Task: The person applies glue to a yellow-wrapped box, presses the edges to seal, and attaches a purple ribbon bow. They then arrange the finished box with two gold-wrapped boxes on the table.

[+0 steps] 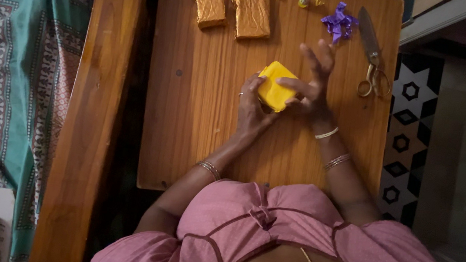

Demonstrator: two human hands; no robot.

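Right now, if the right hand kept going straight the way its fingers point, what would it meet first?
Probably the purple ribbon bow. The right hand points its fingers up the wooden board, with bare wood between; height above the board is unclear.

Soft, warm, dimmish light is falling across the wooden bench point(199, 121), and the yellow packet point(276, 86) is glowing as the brightest spot while the two copper-foil parcels point(235, 11) are throwing back a dull sheen. Shadow is pooling in the dark gap point(140, 79) left of the bench and over the floor point(465, 146) on the right, which is sinking into murk. The middle is staying reasonably sharp, the raised fingers point(320, 56) are looking slightly smeared, and the bottom left corner is turning hazy.
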